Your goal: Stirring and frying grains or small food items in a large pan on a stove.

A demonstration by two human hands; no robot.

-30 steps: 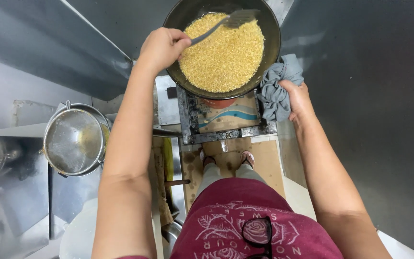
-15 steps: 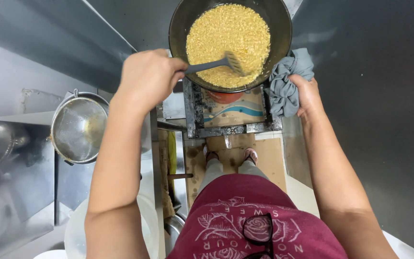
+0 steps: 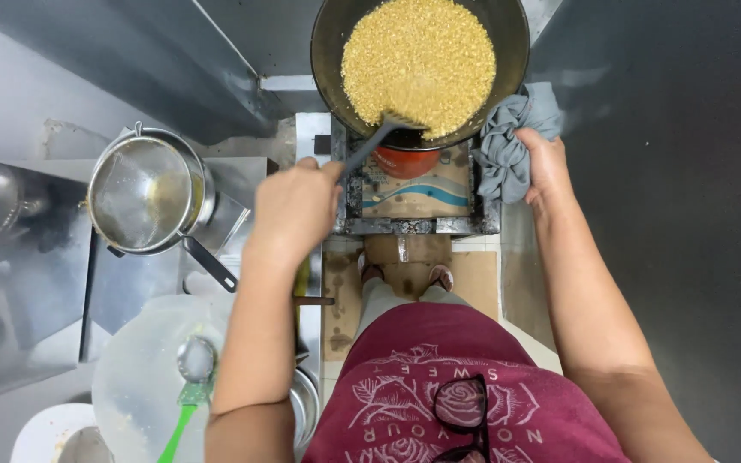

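Observation:
A dark round wok (image 3: 329,43) full of yellow grains (image 3: 418,62) sits on a stove burner at the top centre. My left hand (image 3: 292,210) grips the handle of a grey spatula (image 3: 379,137), whose blade digs into the near edge of the grains. My right hand (image 3: 544,163) clutches a grey cloth (image 3: 508,146) bunched against the wok's right rim.
A metal strainer pot (image 3: 143,193) with a dark handle stands on the steel counter at left. Below it lie a clear bowl (image 3: 139,377) with a green-handled spoon (image 3: 189,386) and a white plate (image 3: 40,433). The stove frame (image 3: 413,225) stands before my legs.
My left hand has drawn back toward me and lower, pulling the spatula from the far side of the grains to their near edge. The right hand stays on the cloth.

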